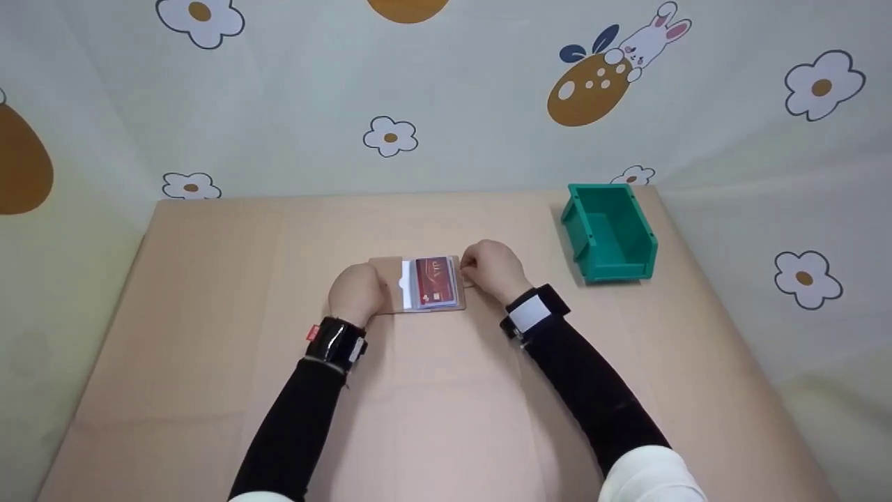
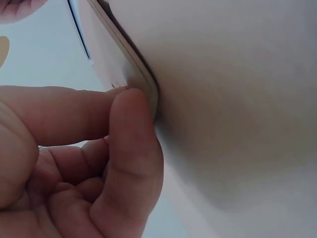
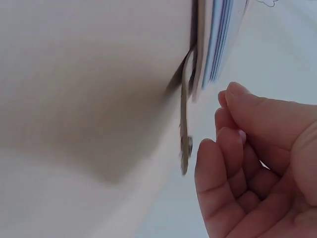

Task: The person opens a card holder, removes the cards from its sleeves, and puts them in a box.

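A tan card holder lies spread on the table, its clear sleeves on the right half. A red card shows in the top sleeve. My left hand is at the holder's left cover; in the left wrist view its thumb and forefinger pinch the cover's corner. Beside the right edge is my right hand, fingers loosely curled, with nothing visible between them. A short strap with a snap sticks out from the holder's edge next to these fingers.
A green plastic bin stands at the table's back right, beyond my right hand. The tan table meets a flower-patterned cloth wall at the back and sides.
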Motion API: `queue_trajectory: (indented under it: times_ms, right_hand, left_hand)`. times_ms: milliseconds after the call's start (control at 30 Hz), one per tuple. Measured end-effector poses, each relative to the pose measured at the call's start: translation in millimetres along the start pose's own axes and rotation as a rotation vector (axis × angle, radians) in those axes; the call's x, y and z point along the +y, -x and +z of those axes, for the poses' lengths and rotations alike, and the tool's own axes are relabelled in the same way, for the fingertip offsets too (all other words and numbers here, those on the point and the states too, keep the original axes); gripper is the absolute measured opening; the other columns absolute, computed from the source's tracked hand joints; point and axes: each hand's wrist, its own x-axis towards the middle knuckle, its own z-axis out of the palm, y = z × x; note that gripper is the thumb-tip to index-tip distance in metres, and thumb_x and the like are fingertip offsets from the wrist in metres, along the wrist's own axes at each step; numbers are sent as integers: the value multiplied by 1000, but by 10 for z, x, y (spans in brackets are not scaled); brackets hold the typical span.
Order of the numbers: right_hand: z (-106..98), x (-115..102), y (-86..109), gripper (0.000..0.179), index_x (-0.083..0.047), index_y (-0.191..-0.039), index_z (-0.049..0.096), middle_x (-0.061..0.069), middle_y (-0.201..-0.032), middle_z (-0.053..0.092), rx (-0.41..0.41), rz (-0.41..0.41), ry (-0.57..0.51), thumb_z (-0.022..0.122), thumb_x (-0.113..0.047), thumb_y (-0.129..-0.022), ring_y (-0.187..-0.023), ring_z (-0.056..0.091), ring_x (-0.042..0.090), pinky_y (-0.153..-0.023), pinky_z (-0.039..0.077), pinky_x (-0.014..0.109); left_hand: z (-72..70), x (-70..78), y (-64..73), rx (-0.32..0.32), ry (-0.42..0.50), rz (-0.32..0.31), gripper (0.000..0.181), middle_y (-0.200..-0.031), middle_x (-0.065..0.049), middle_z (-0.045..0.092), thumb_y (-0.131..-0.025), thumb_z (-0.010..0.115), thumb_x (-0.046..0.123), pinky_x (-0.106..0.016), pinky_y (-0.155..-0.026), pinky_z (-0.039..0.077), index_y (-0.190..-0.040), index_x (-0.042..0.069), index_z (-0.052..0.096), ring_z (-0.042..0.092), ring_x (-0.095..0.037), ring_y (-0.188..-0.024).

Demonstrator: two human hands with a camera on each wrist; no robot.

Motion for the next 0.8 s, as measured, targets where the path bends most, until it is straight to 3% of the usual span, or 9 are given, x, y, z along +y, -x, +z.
queue_trajectory:
  times_ms: [300, 567, 800]
  right_hand:
    - [76, -110, -38, 4, -8, -87, 77, 4, -90, 73, -9, -42, 20, 75, -9, -85, -87, 66, 23, -83, 50, 37]
    - [115, -131, -43, 7, -10, -91, 80, 4, -94, 74, 27, -66, 40, 77, -9, -84, -93, 68, 24, -86, 50, 38]
    - [150, -164, -24, 10, -7, -94, 79, 7, -94, 73, 21, -82, 58, 77, -9, -84, -91, 68, 24, -84, 51, 38]
  left_hand:
    - [-15, -9, 9, 10, -1, 18, 19, -82, -16, 64, -86, 51, 1, -46, -78, 50, -68, 4, 55, 60, -32, -77]
    - [-6, -3, -22, -1, -19, 11, 32, -70, -9, 54, -85, 55, 2, -44, -71, 49, -58, 11, 41, 52, -27, -69]
    - [-9, -7, -8, 8, -19, 8, 24, -76, -12, 60, -84, 54, 1, -45, -73, 50, -62, 8, 48, 56, -29, -73]
